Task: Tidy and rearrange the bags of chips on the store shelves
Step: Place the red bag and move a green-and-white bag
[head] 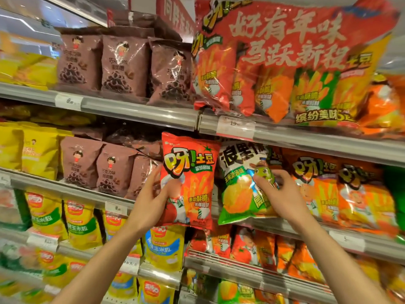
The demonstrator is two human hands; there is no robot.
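Now, counts: you hold 2 bags, 1 per hand, in front of the middle shelf rail [306, 139].
Red bag: red chip bag [188, 181], glossy crinkled foil, upright, raised before the shelf gap, just beside the green one.
Green bag: green-and-white chip bag [238, 194], shiny foil with a crumpled middle, tilted slightly, its base near the shelf edge.
Left hand: your left hand [153, 194] reaches up, fingers behind the red bag's left edge and thumb on its front, grasping it.
Right hand: your right hand [278, 194] reaches up, fingers curled into the green bag's right side, pinching the foil.
Brown bags: 3 matte brown puffed bags [125, 64] stand in the front row on the upper shelf; 3 more [114, 172] show on the shelf below.
Multipack: 1 big red clear-film multipack [295, 62] sits top right, small packs visible inside; their number is unclear.
Orange bags: 2 orange bags [328, 187] stand right of the green bag.
Yellow bags: several glossy yellow corn bags [81, 222] fill the lower left; count unclear.
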